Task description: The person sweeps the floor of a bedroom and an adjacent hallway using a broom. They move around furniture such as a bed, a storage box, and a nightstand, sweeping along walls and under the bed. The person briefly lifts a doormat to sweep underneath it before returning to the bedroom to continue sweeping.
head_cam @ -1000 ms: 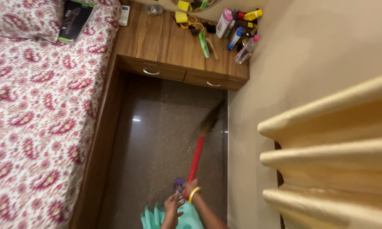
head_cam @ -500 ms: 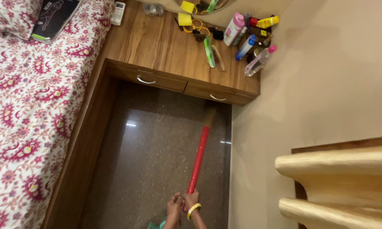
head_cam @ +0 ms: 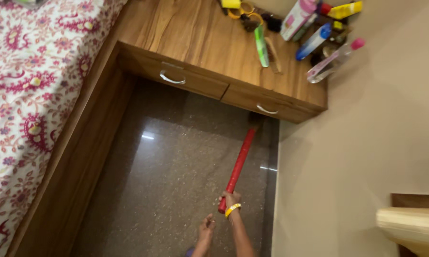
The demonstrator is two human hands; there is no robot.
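My right hand (head_cam: 229, 199), with a yellow bangle on the wrist, grips the near end of a red-handled broom (head_cam: 238, 162). The broom points away over the dark polished floor (head_cam: 167, 176), and its bristle end is hidden in the shadow under the wooden dresser (head_cam: 195, 43). My left hand (head_cam: 206, 227) hovers just left of the handle's end, fingers loosely apart, holding nothing.
A bed with a red paisley cover (head_cam: 29, 95) and wooden side board lines the left. The dresser has two drawers with metal handles (head_cam: 172, 78) and carries bottles (head_cam: 314, 40), a green comb (head_cam: 261, 40) and yellow items. A beige wall (head_cam: 366, 143) stands right, with a pale curtain fold (head_cam: 412, 226) low.
The view has tilted down and moved closer to the dresser. The broom has been pushed farther under the dresser. My left hand has come off the handle.
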